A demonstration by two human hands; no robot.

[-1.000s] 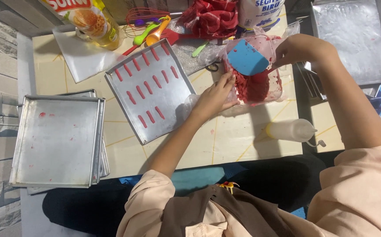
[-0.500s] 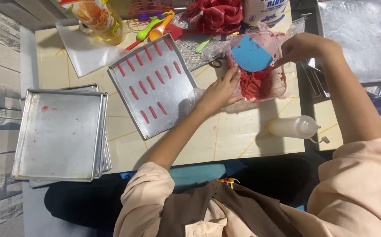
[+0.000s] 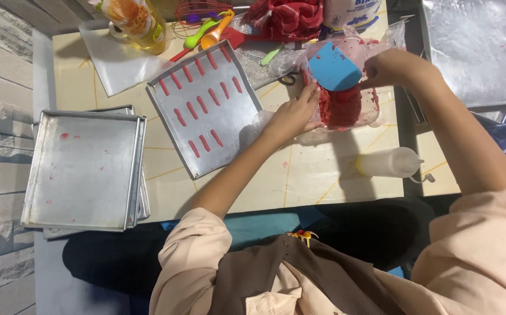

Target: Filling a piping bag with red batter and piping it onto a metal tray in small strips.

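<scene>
My right hand [image 3: 390, 69] grips a blue flat scraper [image 3: 334, 69] over a clear plastic piping bag [image 3: 346, 108] that holds red batter. My left hand [image 3: 292, 114] presses on the bag's left side, fingers curled around the plastic. Just left of the bag lies a metal baking tray [image 3: 206, 111] with several short red piped strips in three rows.
Stacked bare metal trays [image 3: 84, 169] lie at the left. A white squeeze bottle [image 3: 390, 162] lies on its side near the table's front edge. A bottle of yellow oil [image 3: 133, 20], coloured spoons [image 3: 209, 29], a red cloth [image 3: 288, 17] and a foil-lined tray [image 3: 471, 49] sit at the back.
The scraper has shifted slightly lower over the bag. My left hand stays on the bag's side. The view has drifted a little.
</scene>
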